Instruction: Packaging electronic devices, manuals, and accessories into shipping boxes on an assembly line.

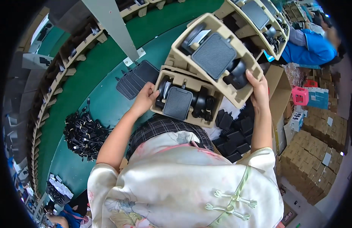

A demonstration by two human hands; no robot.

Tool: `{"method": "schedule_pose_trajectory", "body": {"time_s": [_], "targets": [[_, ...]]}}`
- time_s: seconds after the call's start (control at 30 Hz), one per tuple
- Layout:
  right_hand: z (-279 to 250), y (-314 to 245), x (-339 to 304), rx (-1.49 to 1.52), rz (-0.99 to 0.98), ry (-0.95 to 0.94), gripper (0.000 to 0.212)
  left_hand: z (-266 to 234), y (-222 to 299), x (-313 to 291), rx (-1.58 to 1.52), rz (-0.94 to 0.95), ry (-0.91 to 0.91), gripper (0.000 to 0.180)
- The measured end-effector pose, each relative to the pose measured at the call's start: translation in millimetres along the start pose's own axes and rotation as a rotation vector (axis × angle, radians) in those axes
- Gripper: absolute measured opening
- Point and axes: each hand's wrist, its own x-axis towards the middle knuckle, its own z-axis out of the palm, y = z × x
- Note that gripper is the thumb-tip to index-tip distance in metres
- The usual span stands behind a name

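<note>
My left hand (145,99) pinches the left rim of a tan moulded-pulp tray (218,101) near my lap. In that lower tray lie a square black ribbed pad (178,103), black rounded parts and a coiled black cable (209,105). With its fingers wrapped round the right edge, my right hand (259,90) grips an upper pulp tray (242,95), tilted and partly overlapping the lower one. The upper tray carries another square black pad (214,55), a round black part (237,75) and a dark disc-like part (194,38).
Thin black plates (138,79) and a heap of bundled black cables (85,135) lie on the green bench (107,108). A metal post (115,30) rises beyond. Black pieces (237,133) fill a carton (278,89) at right. More filled trays (256,17) and a co-worker in blue (313,47) are upper right.
</note>
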Motion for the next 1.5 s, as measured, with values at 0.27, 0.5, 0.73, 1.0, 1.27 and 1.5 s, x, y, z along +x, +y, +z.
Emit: {"method": "schedule_pose_trajectory", "body": {"time_s": [0.27, 0.5, 0.73, 1.0, 1.27, 1.5], "targets": [[3, 0, 33, -0.076, 0.172, -0.071, 0.042, 4, -14, -7, -0.028, 0.081, 0.247, 0.010], [10, 4, 28, -0.166, 0.075, 0.017, 0.043, 2, 5, -8, 0.109, 0.060, 0.286, 0.017], [3, -1, 23, -0.270, -0.027, 0.018, 0.060, -12, -33, -29, 0.051, 0.189, 0.539, 0.024], [39, -25, -36, -0.693, -0.690, 0.428, 0.040, -76, -94, -19, 0.453, 0.082, 1.071, 0.038], [189, 17, -112, -0.745, -0.834, -0.195, 0.018, -100, -84, 29, 0.120, -0.322, 0.642, 0.056], [251, 61, -97, -0.624, -0.575, -0.377, 0.012, -81, -76, 47, 0.281, -0.317, 0.537, 0.056]]}}
